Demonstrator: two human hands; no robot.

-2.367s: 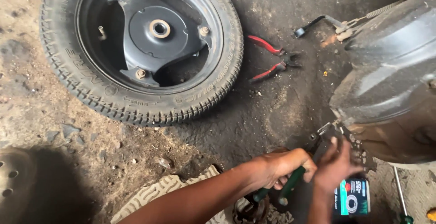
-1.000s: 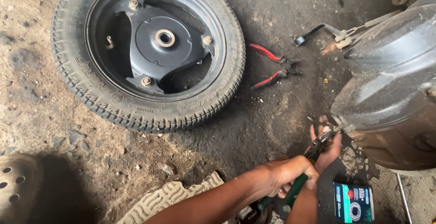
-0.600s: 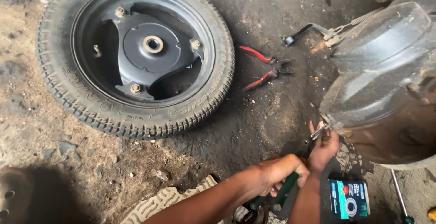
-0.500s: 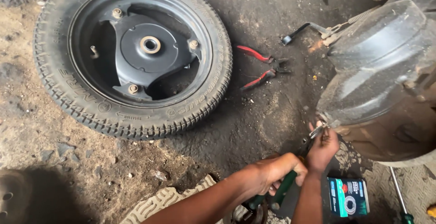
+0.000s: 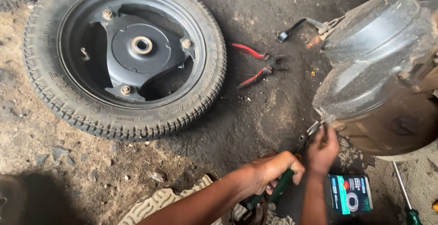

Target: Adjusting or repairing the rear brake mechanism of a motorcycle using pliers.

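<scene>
Left hand point(image 5: 269, 172) closed around green-handled pliers point(image 5: 292, 168), nose biting at lower edge of grey drum housing point(image 5: 369, 65), 4 o'clock of the wheel point(image 5: 125, 56). Right hand point(image 5: 323, 149) pinches beside the nose. Best: squeeze steadily, pull straight, keep fingers clear

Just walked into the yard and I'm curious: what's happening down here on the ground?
A person's left hand grips green-handled pliers, their tip at the lower edge of a dark metal cover. The right hand pinches there too. A wheel lies flat on the dirt, with red-handled pliers beside it.
</scene>
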